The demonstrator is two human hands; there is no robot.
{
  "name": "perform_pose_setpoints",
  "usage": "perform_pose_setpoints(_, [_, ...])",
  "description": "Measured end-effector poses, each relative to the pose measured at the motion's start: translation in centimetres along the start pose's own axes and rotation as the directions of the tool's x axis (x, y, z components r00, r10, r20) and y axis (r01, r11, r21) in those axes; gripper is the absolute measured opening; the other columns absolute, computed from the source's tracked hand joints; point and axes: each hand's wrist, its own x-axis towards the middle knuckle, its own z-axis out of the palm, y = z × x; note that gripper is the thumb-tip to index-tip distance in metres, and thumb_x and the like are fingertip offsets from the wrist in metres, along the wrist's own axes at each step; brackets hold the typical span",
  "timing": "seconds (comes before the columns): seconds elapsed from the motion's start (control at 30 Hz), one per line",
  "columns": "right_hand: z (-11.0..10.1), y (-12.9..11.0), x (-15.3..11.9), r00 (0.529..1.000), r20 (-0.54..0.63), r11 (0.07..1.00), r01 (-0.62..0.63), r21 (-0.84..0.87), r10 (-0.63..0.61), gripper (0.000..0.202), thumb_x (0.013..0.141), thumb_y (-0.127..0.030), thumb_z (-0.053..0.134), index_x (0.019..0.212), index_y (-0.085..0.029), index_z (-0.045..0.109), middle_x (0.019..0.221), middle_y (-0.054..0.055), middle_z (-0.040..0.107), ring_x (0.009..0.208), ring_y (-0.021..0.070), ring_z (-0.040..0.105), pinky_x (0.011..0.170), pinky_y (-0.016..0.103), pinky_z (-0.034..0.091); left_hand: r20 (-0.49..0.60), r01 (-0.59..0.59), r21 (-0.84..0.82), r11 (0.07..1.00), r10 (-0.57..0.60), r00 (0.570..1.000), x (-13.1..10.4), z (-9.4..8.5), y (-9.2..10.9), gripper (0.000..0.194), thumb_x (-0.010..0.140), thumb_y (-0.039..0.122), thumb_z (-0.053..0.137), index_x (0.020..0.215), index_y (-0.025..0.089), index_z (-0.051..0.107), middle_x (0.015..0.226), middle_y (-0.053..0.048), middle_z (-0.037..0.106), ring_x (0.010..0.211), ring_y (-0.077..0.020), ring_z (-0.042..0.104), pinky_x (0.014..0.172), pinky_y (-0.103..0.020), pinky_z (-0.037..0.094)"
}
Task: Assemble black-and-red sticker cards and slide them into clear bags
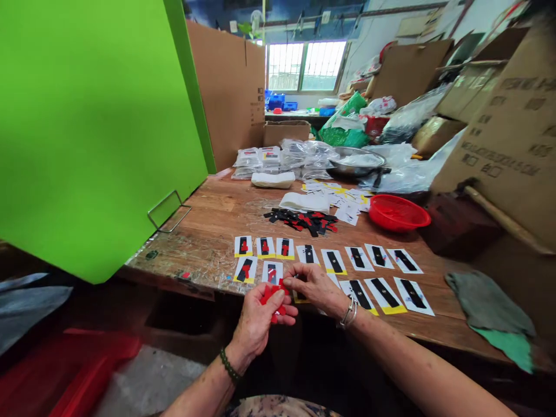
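Note:
Over the table's front edge, my left hand [258, 318] is closed around several small red pieces [278, 310], which look like flat plastic. My right hand [315, 288] meets it, thumb and fingertips pinched at one red piece at the edge of the bunch. Two rows of white cards with yellow lower edges lie around my hands. Cards on the left, such as this card [248, 248], carry a black strip with a red T-shaped piece on top. Those to the right, like this card [408, 262], bear only a black strip. My right hand hides part of the front row.
Behind the cards lies a pile of black strips and red pieces [304, 222]. Farther back are folded white paper [304, 202], loose cards [347, 202], bagged packs [289, 157] and a red bowl [399, 212]. A green panel [99, 116] stands left; a grey cloth [489, 301] lies right.

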Motion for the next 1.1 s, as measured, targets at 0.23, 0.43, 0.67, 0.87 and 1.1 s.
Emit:
perform_pose_setpoints(0.23, [-5.8,1.6,0.7,0.963,-0.259,0.991,-0.096,-0.096,0.068,0.029,0.076,-0.046,0.061,0.069,-0.018,0.061,0.06,-0.001,0.056,0.054,0.0108,0.046,0.051,0.022,0.034,0.024,0.037,0.005,0.999,-0.037,0.999,0.6,0.9,0.3,0.047,0.059,0.045,0.086,0.079,0.011,0.061,0.071,-0.005,0.067,0.057,-0.0151,0.066,0.047,-0.021,0.054])
perform_pose_setpoints(0.43, [-9.2,3.5,4.6,0.951,-0.284,0.867,-0.244,-0.435,0.126,0.023,0.08,-0.032,0.058,0.064,-0.016,0.064,0.055,-0.002,0.056,0.052,0.0102,0.046,0.051,0.022,0.031,0.042,0.085,-0.005,0.996,-0.085,0.996,1.8,1.9,0.1,0.051,0.054,0.048,0.088,0.076,0.011,0.059,0.066,-0.005,0.067,0.052,-0.0141,0.064,0.043,-0.02,0.052])
perform_pose_setpoints(0.67, [-7.9,4.1,5.8,0.936,-0.352,0.791,-0.202,-0.577,-0.018,0.007,0.072,-0.023,0.069,0.071,-0.016,0.066,0.081,0.004,0.062,0.076,0.0157,0.053,0.065,0.025,0.037,0.026,0.076,0.022,0.997,-0.077,0.997,2.7,2.7,0.4,0.05,0.056,0.046,0.087,0.076,0.012,0.058,0.065,-0.004,0.066,0.052,-0.0147,0.065,0.043,-0.02,0.052])
perform_pose_setpoints(0.87, [-5.2,1.1,1.1,0.998,-0.046,0.933,0.028,-0.358,-0.047,0.016,0.083,-0.033,0.06,0.081,-0.019,0.068,0.081,0.002,0.064,0.073,0.015,0.055,0.067,0.026,0.041,0.057,0.041,0.063,0.997,-0.044,0.997,2.5,3.2,-0.2,0.049,0.058,0.049,0.084,0.076,0.012,0.059,0.066,-0.004,0.066,0.051,-0.0154,0.065,0.044,-0.022,0.052])
perform_pose_setpoints(1.1, [-2.9,0.1,-2.3,1.0,0.017,0.954,-0.015,-0.298,0.021,0.02,0.084,-0.031,0.052,0.07,-0.019,0.056,0.068,0.0,0.057,0.063,0.0135,0.05,0.058,0.025,0.037,0.122,0.063,0.092,0.994,-0.074,0.99,0.8,3.2,-1.5,0.048,0.061,0.05,0.082,0.075,0.01,0.059,0.065,-0.004,0.064,0.05,-0.015,0.064,0.043,-0.022,0.05])
